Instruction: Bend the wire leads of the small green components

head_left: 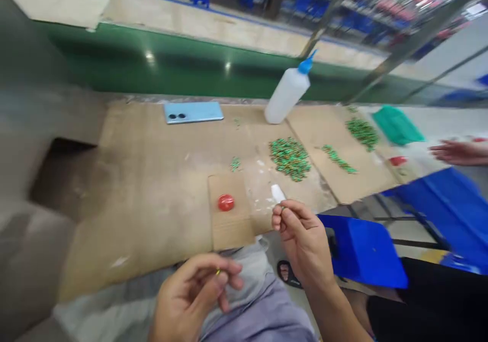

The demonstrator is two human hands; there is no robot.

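Observation:
My left hand point(196, 291) is low in view above my lap, its thumb and fingers pinched on a tiny yellow-green piece point(218, 272). My right hand point(301, 235) is raised at the table's front edge, fingers curled in a pinch on a small green piece point(282, 208). Just beyond it lies a small white object point(277, 193). A red cap point(225, 202) sits on a cardboard piece point(229, 225) to the left of my right hand. A heap of small green parts point(290, 157) lies further back on the table.
A blue phone point(193, 112) lies at the back, a white squeeze bottle with a blue nozzle point(287, 92) leans beside it. More green parts point(361, 131) and a green bag point(396, 124) lie to the right, where another person's hand point(457, 151) rests. Blue stools point(362, 250) stand below.

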